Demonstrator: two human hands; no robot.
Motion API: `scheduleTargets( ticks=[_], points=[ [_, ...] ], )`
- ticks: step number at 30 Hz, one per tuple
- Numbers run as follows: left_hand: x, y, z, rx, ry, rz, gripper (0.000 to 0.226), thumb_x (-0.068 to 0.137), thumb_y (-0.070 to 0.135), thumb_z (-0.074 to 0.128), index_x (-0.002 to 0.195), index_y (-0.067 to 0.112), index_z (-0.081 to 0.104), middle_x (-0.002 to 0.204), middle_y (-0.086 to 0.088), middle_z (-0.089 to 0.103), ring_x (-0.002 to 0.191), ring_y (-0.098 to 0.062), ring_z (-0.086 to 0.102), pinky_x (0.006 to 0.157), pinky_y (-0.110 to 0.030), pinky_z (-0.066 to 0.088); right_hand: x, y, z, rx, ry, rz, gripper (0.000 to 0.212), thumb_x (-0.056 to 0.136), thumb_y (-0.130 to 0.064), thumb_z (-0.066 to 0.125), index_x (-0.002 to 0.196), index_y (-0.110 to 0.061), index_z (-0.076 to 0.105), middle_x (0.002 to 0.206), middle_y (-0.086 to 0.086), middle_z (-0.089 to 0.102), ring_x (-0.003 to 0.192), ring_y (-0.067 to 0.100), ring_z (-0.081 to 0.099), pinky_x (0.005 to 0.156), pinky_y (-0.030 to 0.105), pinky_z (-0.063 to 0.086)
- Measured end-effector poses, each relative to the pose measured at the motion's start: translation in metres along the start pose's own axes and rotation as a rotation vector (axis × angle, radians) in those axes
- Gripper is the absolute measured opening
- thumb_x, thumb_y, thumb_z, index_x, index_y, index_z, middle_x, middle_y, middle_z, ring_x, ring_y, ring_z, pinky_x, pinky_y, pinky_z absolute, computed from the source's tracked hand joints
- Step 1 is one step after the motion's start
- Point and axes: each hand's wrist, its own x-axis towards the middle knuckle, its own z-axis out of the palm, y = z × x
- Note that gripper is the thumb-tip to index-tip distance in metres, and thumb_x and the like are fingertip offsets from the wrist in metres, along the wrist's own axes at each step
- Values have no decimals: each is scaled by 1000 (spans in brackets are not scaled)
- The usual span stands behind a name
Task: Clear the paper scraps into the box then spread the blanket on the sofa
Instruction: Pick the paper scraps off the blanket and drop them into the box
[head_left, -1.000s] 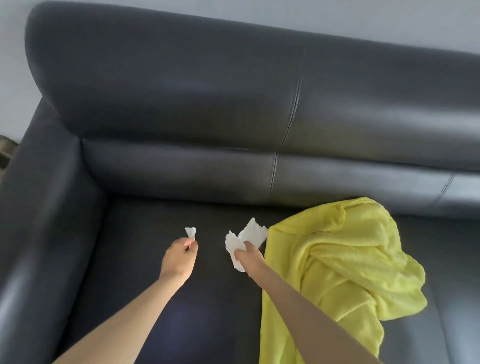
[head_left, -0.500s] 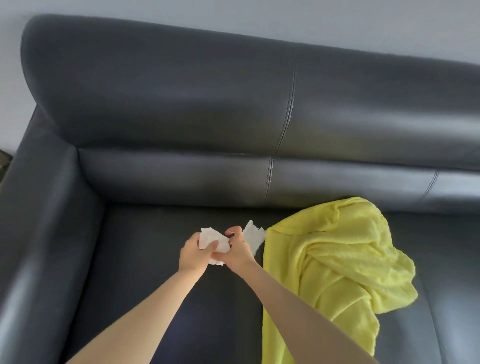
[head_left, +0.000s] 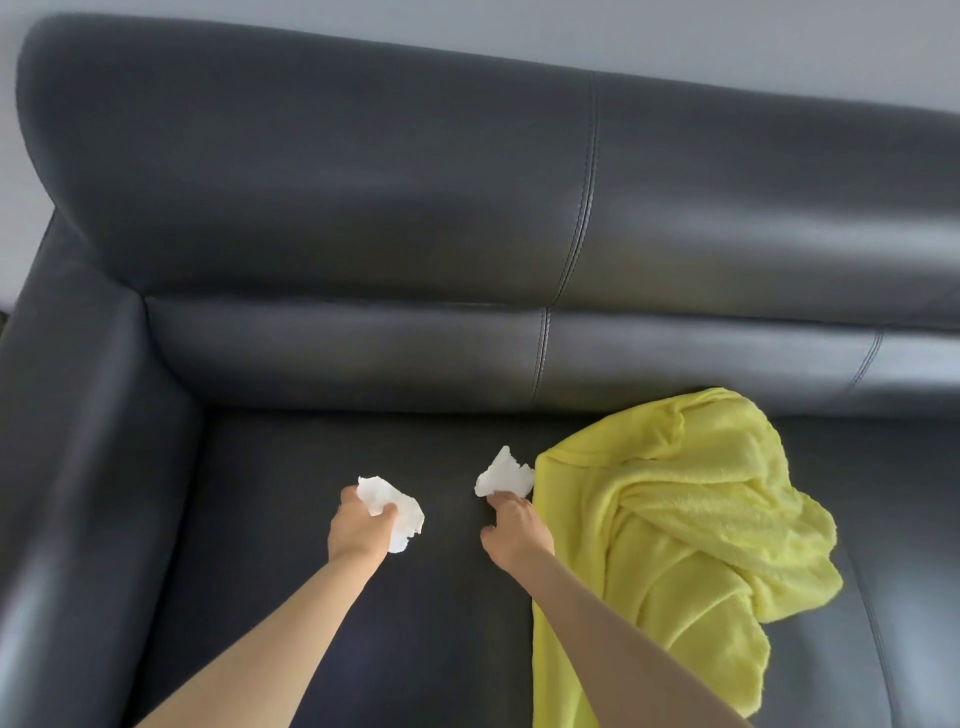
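Sofa cushions in dark leather fill the view, with a crumpled yellow blanket heaped on the seat at right, not yet spread; no box is in sight. At centre, a person's left hand grips a wad of white paper scraps, while the right hand, just left of the blanket's edge, touches a last scrap lying on the seat, though whether its fingertips have pinched it cannot be told. A loose hold could drop the light paper; it might slide under the blanket's fold.
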Motion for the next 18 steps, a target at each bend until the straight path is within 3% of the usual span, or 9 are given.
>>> scheduleTargets(
  ticks=[3,7,11,15,18],
  points=[
    [0,-2,3,31,-17,-3,42,91,19,52,132,8,45,122,-12,57,105,-29,56,77,-33,41,-3,-6,-2,257,156,102,38,94,-14,51,131,-22,54,123,0,60,102,17,62,75,23,53],
    [-5,2,6,-10,-64,0,39,93,19,48,131,11,48,120,-10,58,102,-27,55,78,-32,41,-1,-15,-12,704,275,230,14,87,-13,65,101,-17,63,100,-2,64,89,14,62,55,12,43],
    [-12,4,9,-30,-115,16,43,95,22,45,137,12,44,128,-12,54,112,-31,53,82,-34,43,-6,-20,-17,1105,117,280,34,78,-4,72,106,-18,58,100,5,64,89,19,63,74,25,55],
    [-25,11,10,-50,-167,31,42,99,29,43,138,14,42,130,-11,53,115,-30,53,83,-31,41,-19,-27,-18,1031,-109,159,23,84,-11,68,102,-23,63,107,4,62,99,16,60,83,24,54],
    [-29,18,11,-214,-278,9,46,98,52,34,125,19,53,121,-7,58,111,-26,56,95,-38,44,-27,-36,-18,1057,-267,185,14,90,-25,64,103,-20,66,108,2,66,103,15,62,91,28,52]
  ],
)
